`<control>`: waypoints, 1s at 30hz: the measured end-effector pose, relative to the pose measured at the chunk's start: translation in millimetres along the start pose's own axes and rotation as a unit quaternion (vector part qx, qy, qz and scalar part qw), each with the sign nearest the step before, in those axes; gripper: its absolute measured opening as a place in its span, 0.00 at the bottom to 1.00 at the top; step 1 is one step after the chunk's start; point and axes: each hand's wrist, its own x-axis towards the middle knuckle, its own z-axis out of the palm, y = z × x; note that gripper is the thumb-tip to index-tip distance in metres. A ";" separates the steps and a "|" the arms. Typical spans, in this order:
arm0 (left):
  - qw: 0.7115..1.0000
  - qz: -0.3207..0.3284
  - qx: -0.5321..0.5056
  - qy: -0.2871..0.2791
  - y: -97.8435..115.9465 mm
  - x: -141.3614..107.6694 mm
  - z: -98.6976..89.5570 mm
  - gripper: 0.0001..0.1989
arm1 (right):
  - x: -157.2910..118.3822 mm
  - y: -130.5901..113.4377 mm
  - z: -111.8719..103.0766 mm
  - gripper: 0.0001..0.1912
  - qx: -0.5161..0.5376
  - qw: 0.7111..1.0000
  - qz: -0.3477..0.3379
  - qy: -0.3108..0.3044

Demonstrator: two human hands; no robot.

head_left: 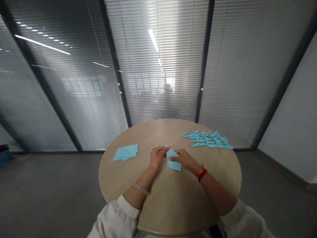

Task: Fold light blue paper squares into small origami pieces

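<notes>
A partly folded sheet of light-blue origami paper (175, 165) is held between both hands over the middle of the round table. My left hand (158, 156) pinches its upper left edge between thumb and fingers. Gripping the right side, my right hand (183, 158) has its thumb across the front of the paper and its fingers behind, partly hidden. Folded blue paper cranes (208, 139) lie in close rows to the right, beyond my right hand. Off to the left sit several flat sheets of the same blue paper (126, 152), loosely stacked.
The light wooden round table (158, 211) reaches close to my body. Behind its far edge stands a glass partition with blinds (160, 105) and dark frames. A white wall (292, 115) is on the right, above grey floor (56, 191).
</notes>
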 end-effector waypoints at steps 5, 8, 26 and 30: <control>1.000 0.013 -0.008 0.024 -2.3 4.0 -4.6 0.21 | 3.1 8.8 -2.1 0.23 -0.027 1.000 -0.010 0.007; 0.999 -0.012 -0.030 0.000 -2.3 4.4 -5.2 0.22 | 4.8 13.1 -3.6 0.24 -0.041 0.999 -0.009 0.017; 0.991 -0.020 0.050 -0.121 -7.7 9.3 -11.0 0.25 | 6.0 20.2 -5.5 0.26 0.015 1.000 0.013 -0.009; 0.990 -0.030 0.037 -0.131 -0.8 7.1 -10.2 0.27 | 4.2 17.6 -7.1 0.27 0.033 0.999 0.016 -0.006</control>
